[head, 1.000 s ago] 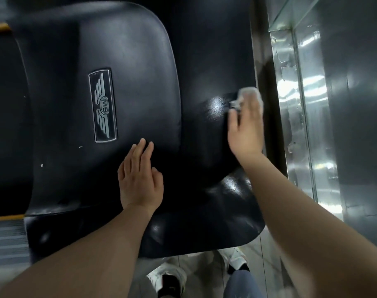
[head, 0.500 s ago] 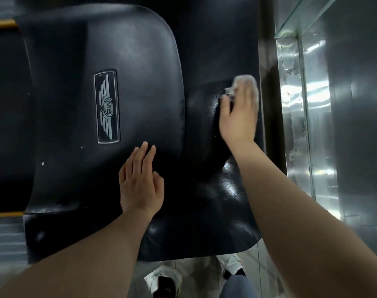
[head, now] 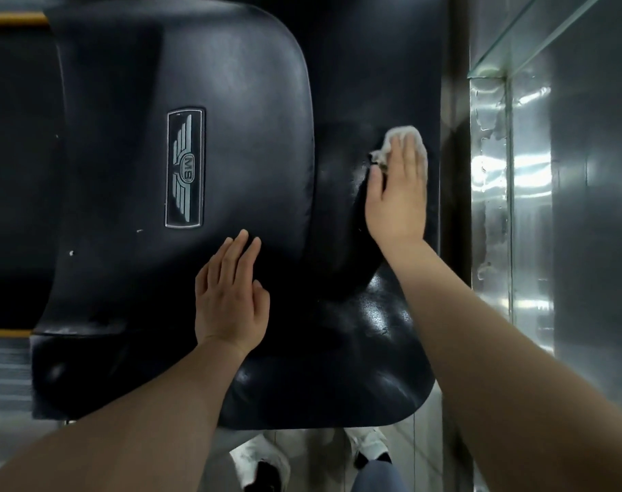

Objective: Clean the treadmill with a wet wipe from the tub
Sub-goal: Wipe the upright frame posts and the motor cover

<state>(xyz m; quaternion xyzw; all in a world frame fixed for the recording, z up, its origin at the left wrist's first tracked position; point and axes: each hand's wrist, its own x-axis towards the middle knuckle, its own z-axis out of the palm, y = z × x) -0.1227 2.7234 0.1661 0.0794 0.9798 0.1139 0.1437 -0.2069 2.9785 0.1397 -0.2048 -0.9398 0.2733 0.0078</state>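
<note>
Two hands are laid flat: the left hand (head: 231, 296) bare on the treadmill cover (head: 181, 154), the right hand (head: 398, 193) pressing the soft, limp wet wipe (head: 391, 140), best kept bunched under fingertips, at two o'clock.

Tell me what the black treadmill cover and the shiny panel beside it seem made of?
Treadmill cover: probably moulded plastic, semi-gloss black, with rounded edges and soft highlights. Shiny panel: likely polished metal, perhaps stainless steel, with mirror-like streaked reflections.
</note>
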